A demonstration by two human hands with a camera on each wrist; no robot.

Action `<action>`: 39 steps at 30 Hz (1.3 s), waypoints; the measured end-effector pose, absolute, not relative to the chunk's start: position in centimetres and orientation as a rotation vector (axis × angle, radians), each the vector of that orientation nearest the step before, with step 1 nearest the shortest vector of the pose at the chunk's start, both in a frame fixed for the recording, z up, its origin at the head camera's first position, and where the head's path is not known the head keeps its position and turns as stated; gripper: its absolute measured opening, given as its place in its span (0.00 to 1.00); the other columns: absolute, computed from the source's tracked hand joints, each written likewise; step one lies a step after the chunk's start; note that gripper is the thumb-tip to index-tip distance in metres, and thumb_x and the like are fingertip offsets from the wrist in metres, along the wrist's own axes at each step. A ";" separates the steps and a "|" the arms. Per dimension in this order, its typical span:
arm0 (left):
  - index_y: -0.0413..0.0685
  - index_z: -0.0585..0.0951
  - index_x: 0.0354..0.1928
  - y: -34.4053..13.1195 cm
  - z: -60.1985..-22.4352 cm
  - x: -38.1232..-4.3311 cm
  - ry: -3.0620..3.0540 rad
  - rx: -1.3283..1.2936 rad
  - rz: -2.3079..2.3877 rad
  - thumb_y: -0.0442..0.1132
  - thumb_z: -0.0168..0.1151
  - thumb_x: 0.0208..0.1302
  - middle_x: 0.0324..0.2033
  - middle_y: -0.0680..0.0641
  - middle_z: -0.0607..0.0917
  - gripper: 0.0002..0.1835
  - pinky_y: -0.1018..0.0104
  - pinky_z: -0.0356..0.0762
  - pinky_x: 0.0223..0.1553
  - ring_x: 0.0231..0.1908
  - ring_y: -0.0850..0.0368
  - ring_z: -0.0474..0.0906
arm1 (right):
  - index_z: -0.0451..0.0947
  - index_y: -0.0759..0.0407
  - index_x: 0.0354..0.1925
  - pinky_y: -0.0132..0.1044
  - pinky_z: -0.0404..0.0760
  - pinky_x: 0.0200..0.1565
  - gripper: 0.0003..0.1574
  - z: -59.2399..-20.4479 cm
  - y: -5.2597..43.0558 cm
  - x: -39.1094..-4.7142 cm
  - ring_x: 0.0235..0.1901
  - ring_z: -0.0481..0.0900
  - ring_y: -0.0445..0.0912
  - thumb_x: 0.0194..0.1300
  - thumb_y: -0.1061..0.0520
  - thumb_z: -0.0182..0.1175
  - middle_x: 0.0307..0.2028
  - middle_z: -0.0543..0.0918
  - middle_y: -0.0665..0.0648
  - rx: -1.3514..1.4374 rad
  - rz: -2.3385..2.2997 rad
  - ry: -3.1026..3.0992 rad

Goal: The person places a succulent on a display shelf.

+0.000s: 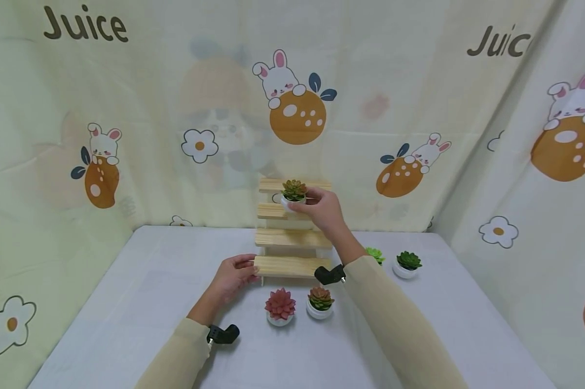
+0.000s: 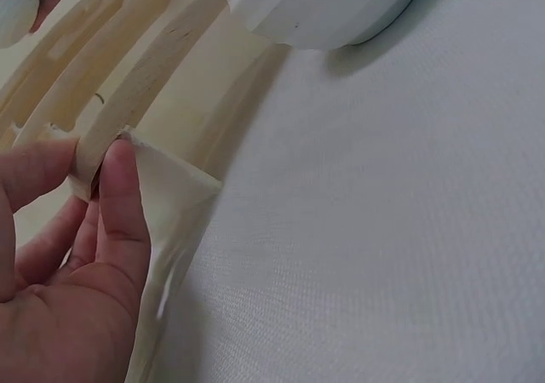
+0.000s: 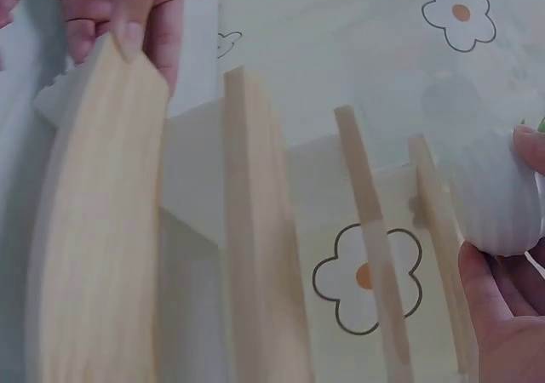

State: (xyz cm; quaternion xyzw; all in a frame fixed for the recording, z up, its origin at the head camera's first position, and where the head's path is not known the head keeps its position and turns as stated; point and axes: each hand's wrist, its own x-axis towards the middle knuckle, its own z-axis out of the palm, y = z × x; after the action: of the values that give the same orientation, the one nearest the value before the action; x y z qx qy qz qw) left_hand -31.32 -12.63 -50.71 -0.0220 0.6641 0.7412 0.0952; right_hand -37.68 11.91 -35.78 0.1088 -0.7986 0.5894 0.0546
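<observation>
A tiered wooden shelf (image 1: 292, 237) with stepped plank boards stands at the back of the table. My left hand (image 1: 231, 276) pinches the left end of its lowest board (image 2: 149, 77) between thumb and fingers. Up by the top boards, my right hand (image 1: 325, 209) grips a potted succulent (image 1: 294, 192) with green, reddish-tipped leaves by its white pot (image 3: 498, 196). In the right wrist view that pot is upright beside the top board (image 3: 438, 230). In front of the shelf sit a red potted succulent (image 1: 280, 307) and a brown-green one (image 1: 320, 302).
To the right on the white table (image 1: 166, 302) stand a dark green potted succulent (image 1: 407, 265) and a bright green succulent (image 1: 375, 255), the latter partly hidden by my right sleeve (image 1: 394, 319). A printed curtain (image 1: 224, 97) hangs right behind the shelf.
</observation>
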 end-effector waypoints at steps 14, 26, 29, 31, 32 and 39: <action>0.33 0.77 0.64 -12.5 -50.8 -31.7 2.001 -0.055 2.196 0.27 0.62 0.69 0.48 0.38 0.83 0.22 0.62 0.89 0.44 0.40 0.56 0.84 | 0.84 0.55 0.57 0.40 0.87 0.48 0.31 -34.6 9.5 -41.1 0.49 0.87 0.49 0.56 0.51 0.78 0.51 0.88 0.59 0.387 1.777 -2.351; 0.35 0.77 0.63 -12.6 -50.9 -31.7 1.992 -0.087 2.196 0.27 0.63 0.68 0.46 0.40 0.83 0.22 0.64 0.89 0.44 0.40 0.55 0.84 | 0.85 0.59 0.53 0.42 0.86 0.51 0.28 -34.3 8.0 -42.9 0.47 0.85 0.50 0.57 0.50 0.78 0.49 0.88 0.60 0.284 1.720 -2.372; 0.34 0.77 0.63 -12.6 -50.9 -31.6 1.990 -0.089 2.201 0.27 0.63 0.68 0.46 0.40 0.83 0.22 0.64 0.89 0.43 0.40 0.55 0.84 | 0.85 0.59 0.54 0.41 0.86 0.49 0.28 -34.2 7.8 -43.2 0.46 0.84 0.49 0.57 0.51 0.78 0.48 0.88 0.59 0.278 1.728 -2.361; 0.35 0.77 0.63 -12.6 -50.9 -31.6 1.988 -0.090 2.202 0.27 0.63 0.68 0.47 0.40 0.83 0.22 0.64 0.89 0.44 0.40 0.55 0.84 | 0.85 0.59 0.54 0.40 0.86 0.48 0.28 -34.2 7.6 -43.5 0.45 0.83 0.48 0.57 0.50 0.78 0.48 0.88 0.59 0.259 1.715 -2.365; 0.34 0.77 0.63 -12.6 -50.9 -31.6 1.989 -0.088 2.201 0.27 0.63 0.68 0.47 0.40 0.83 0.22 0.64 0.89 0.44 0.40 0.55 0.84 | 0.85 0.59 0.54 0.40 0.86 0.47 0.28 -34.1 7.6 -43.7 0.45 0.83 0.48 0.57 0.50 0.78 0.48 0.88 0.59 0.247 1.705 -2.370; 0.34 0.77 0.64 -12.6 -50.8 -31.5 1.977 -0.082 2.210 0.27 0.63 0.69 0.46 0.40 0.83 0.22 0.64 0.89 0.43 0.40 0.56 0.84 | 0.84 0.58 0.56 0.41 0.84 0.50 0.30 -34.2 7.2 -44.3 0.45 0.80 0.47 0.57 0.48 0.78 0.49 0.88 0.58 0.172 1.644 -2.412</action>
State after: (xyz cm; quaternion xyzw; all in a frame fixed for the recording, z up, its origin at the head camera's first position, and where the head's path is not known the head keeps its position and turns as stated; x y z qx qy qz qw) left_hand -31.49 -12.55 -50.82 -0.0274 0.6639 0.7422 0.0877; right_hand -44.34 7.22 -34.15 0.0583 -0.8199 0.5591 0.1086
